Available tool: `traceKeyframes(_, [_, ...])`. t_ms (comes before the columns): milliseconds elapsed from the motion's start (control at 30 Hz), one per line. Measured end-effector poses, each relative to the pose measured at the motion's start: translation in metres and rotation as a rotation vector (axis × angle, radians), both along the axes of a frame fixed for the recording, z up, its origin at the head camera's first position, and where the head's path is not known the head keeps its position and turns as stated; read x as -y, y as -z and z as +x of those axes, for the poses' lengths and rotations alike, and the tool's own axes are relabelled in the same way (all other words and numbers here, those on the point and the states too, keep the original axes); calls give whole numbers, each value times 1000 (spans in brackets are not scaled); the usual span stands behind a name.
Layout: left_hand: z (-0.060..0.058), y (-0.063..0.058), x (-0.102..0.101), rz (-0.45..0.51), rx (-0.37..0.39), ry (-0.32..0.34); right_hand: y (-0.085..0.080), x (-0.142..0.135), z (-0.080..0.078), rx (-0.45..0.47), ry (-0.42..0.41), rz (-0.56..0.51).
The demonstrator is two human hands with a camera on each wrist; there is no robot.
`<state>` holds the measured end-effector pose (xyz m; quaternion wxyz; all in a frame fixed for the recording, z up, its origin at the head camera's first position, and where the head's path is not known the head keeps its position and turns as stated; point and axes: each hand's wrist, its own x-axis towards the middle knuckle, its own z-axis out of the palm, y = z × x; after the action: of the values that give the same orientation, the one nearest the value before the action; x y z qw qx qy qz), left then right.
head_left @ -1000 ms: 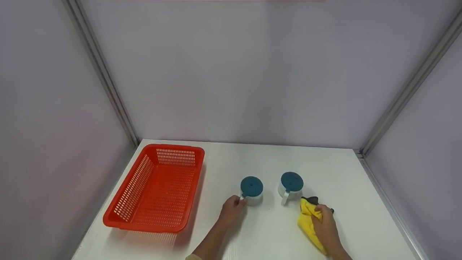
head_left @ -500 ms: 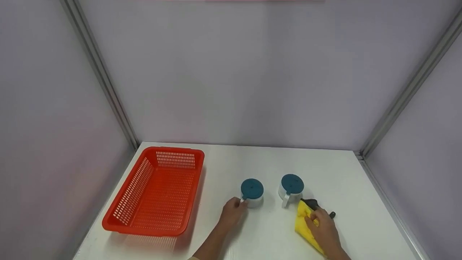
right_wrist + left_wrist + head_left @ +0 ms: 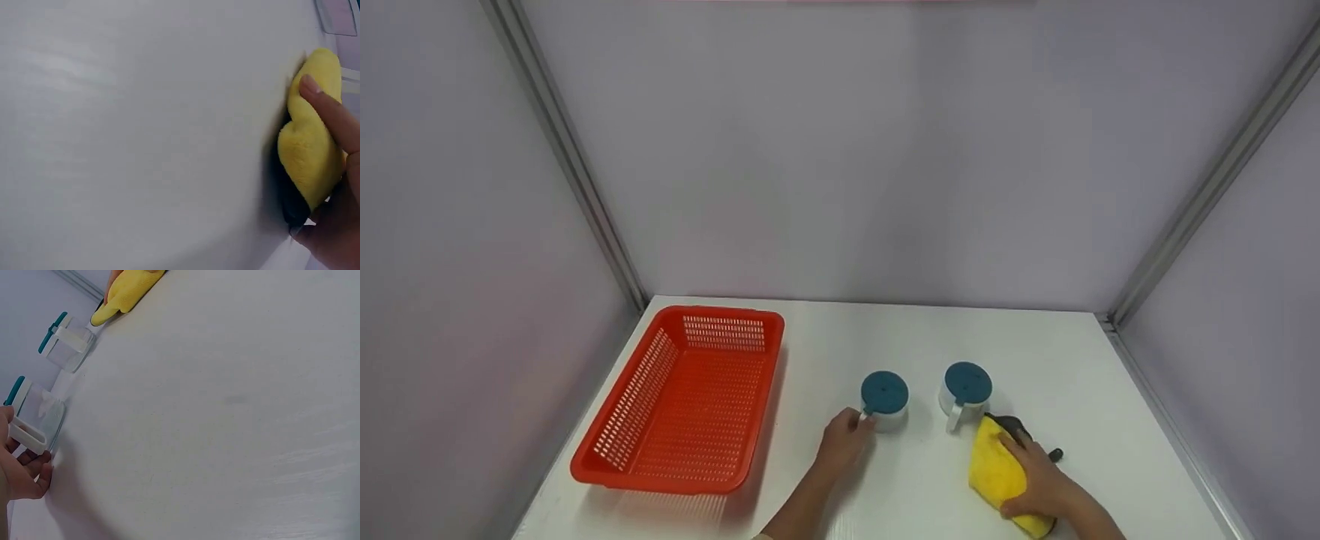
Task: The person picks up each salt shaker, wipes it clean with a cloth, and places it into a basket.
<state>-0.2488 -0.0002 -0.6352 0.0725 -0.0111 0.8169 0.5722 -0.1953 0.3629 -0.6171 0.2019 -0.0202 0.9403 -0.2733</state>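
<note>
Left hand [image 3: 844,442] pinches the handle [image 3: 25,435] of one cup [image 3: 891,423], its thumb on top and the other fingers bent below. This cup stands upright on the white table [image 3: 840,337], near the middle, under a round teal lid [image 3: 884,391]. Seen from the left wrist, its sides are clear, with a white band beneath the lid.

A second cup [image 3: 975,410] of the same kind stands upright just to the right, apart from the first, with its own teal lid [image 3: 967,382] on and its white handle [image 3: 955,417] pointing toward the person.

Right hand [image 3: 1039,480] grips a yellow cloth [image 3: 991,469], thumb on the near side and fingers spread across to the far side. The cloth is bunched on the table, near the second cup. Something black [image 3: 1011,425] shows along its far edge, mostly hidden, so I cannot tell what it is; a black tip [image 3: 1056,454] sticks out beyond the hand.

On the left side of the table sits a red basket [image 3: 660,486] with slotted walls, well apart from the second cup.
</note>
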Motion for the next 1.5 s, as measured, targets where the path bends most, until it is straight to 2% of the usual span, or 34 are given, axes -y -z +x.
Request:
traceKeyframes(267, [-2, -2, 3, -29, -42, 0, 15, 7, 1, -208, 165, 60])
traceKeyframes(400, [-2, -2, 5, -41, -69, 2, 16, 12, 3, -255, 215, 82])
traceKeyframes(600, [-2, 1, 5, -12, -83, -49, 15, 20, 3, -291, 265, 72])
traceKeyframes(800, [-1, 6, 6, 34, -104, -124, 19, 25, 2, -403, 306, 62])
traceKeyframes(1000, [-4, 7, 9, 69, -116, -118, 19, 28, 3, -509, 282, 77])
traceKeyframes(1100, [-4, 7, 9, 67, -113, -106, 18, 28, 5, -529, 270, 74])
traceKeyframes(1300, [-4, 6, 9, 36, -125, -105, 17, 30, 4, -473, 297, 62])
traceKeyframes(1500, [-4, 3, 6, 40, -102, -96, 18, 30, 5, -437, 321, 66])
